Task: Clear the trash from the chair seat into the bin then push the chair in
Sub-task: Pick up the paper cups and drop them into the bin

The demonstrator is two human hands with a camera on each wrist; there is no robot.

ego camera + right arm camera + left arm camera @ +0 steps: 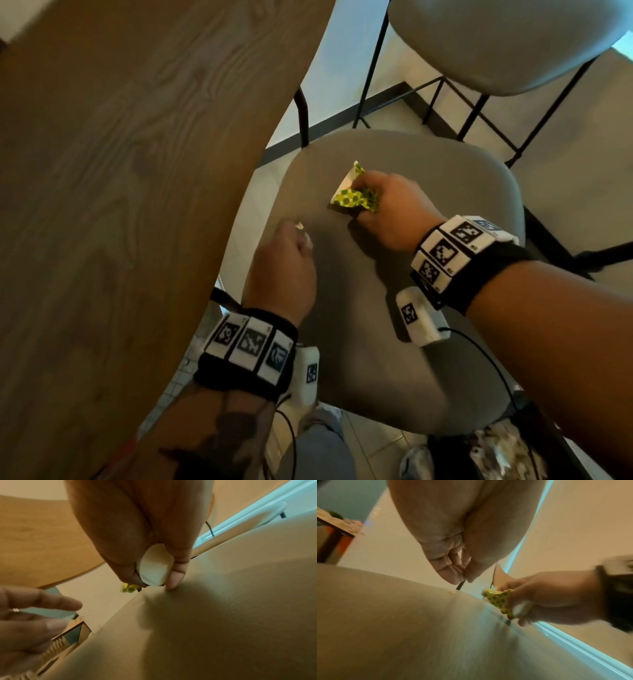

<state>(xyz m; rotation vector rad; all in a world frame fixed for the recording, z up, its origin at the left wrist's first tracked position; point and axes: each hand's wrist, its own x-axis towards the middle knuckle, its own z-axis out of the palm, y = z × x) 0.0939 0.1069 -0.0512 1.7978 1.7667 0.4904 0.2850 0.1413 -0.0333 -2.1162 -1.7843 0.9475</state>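
Fingers of the right hand (pixel 394 209) curl round a crumpled yellow-and-green dotted wrapper (pixel 352 195), which pokes out past the knuckles toward the far side of the chair seat (pixel 428 164). In the right wrist view the same hand also clamps a white folded piece (pixel 154 569) between thumb and fingers, with one fingertip touching the seat fabric. The wrapper sits at the middle of the seat, partly lifted by the grip.

The left hand (pixel 284 267) hovers near the seat's left edge, well apart from the wrapper; its fingers are loosely bent and it grips nothing that can be made out. A tiny pale scrap (pixel 299 225) lies on the seat just beyond its fingertips.

Counted: one dotted wrapper, one white piece, one small scrap. Two chairs show, the grey one under the hands and a second chair (pixel 507 44) beyond it. A wooden worktop (pixel 120 171) overhangs the seat on the left.
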